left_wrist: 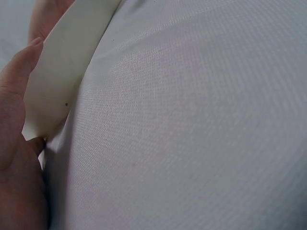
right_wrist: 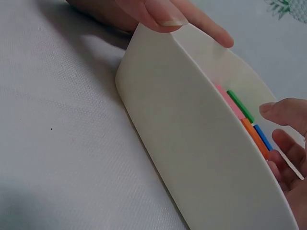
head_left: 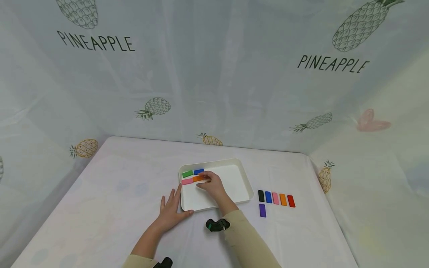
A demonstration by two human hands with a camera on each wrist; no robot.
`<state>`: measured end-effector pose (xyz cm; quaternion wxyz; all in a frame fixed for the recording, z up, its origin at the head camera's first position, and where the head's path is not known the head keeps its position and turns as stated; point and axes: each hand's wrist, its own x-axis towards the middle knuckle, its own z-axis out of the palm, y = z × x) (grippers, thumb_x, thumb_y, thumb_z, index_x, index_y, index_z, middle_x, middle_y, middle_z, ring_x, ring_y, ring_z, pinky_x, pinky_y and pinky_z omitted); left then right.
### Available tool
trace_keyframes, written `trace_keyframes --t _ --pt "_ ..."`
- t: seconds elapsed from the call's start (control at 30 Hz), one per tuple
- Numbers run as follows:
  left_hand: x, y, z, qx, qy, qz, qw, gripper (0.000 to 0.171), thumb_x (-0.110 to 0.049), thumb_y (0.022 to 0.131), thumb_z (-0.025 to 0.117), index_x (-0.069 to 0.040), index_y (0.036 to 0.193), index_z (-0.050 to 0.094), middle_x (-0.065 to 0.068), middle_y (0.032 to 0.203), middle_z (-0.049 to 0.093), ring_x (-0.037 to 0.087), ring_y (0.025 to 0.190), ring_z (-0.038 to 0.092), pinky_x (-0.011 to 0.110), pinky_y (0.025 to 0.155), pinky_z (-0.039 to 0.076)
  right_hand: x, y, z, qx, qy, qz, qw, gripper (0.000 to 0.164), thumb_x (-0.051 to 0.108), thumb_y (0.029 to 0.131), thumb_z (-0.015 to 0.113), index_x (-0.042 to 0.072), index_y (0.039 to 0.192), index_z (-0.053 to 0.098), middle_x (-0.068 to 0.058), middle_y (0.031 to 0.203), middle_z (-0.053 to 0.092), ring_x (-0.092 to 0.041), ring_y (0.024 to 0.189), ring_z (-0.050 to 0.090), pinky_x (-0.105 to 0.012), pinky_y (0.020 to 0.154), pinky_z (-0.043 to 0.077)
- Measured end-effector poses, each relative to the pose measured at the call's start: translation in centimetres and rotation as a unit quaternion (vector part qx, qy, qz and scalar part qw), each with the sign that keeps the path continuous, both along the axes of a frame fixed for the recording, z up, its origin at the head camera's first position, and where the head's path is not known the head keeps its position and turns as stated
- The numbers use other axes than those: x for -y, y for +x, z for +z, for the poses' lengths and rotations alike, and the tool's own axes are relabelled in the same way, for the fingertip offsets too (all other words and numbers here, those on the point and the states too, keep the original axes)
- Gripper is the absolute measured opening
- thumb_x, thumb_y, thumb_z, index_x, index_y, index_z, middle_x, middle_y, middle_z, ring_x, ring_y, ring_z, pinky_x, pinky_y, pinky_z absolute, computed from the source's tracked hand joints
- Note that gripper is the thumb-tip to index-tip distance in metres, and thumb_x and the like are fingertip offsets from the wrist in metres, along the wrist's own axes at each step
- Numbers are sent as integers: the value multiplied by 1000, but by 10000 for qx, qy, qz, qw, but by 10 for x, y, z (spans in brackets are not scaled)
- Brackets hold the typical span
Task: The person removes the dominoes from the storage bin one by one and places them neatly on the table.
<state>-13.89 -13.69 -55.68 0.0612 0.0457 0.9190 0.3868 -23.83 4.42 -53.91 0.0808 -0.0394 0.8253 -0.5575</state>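
Observation:
A shallow white tray [head_left: 232, 182] holds several small flat rectangular blocks near its left end. Inside lie a green block [head_left: 187, 174], a blue block [head_left: 199, 171], a pink block [head_left: 187, 181] and an orange block [head_left: 197, 179], laid in two short rows. My right hand [head_left: 214, 186] reaches over the tray, its fingertips at the orange block's right end. In the right wrist view, the thumb of that hand [right_wrist: 290, 112] stands apart from the other fingers. My left hand [head_left: 170, 216] is spread at the tray's near left corner, touching its outer wall.
Right of the tray on the white cloth, a row holds a black block [head_left: 261, 195], blue, pink and orange ones, and a red block [head_left: 291, 201]. A purple block [head_left: 262, 210] lies below the black one. Pineapple-print curtain [head_left: 214, 82] surrounds the table.

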Motion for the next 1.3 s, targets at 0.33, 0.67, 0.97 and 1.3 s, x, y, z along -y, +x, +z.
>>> trace_keyframes --t 0.33,0.67,0.97,1.3 --pt "1 -2 1 49 1 11 10000 111 -49 80 75 -9 157 7 22 157 24 42 146 6 61 110 -13 1 -5 -6 -59 346 267 9990 43 7 77 82 12 117 69 -2 102 56 -20 92 49 -33 80 47" --pt "1 -2 1 54 -107 -7 9999 110 -50 80 74 -8 157 6 22 157 23 41 146 6 61 110 -13 2 -8 -10 -83 827 440 9956 42 5 76 83 13 116 71 -1 90 51 -18 81 46 -28 65 39" --pt "0 -2 -1 66 -104 22 9999 111 -52 79 74 -9 157 8 22 157 24 41 146 6 60 110 -13 3 -8 -9 -204 1215 654 9902 40 4 75 83 16 112 73 3 97 58 -17 83 49 -28 71 44" --pt "1 -2 1 40 -121 16 9999 111 -50 79 75 -8 157 8 22 157 24 41 146 7 60 111 -13 4 -4 -5 -225 1185 741 9899 32 2 77 81 13 106 74 3 88 59 -15 83 51 -28 75 47"
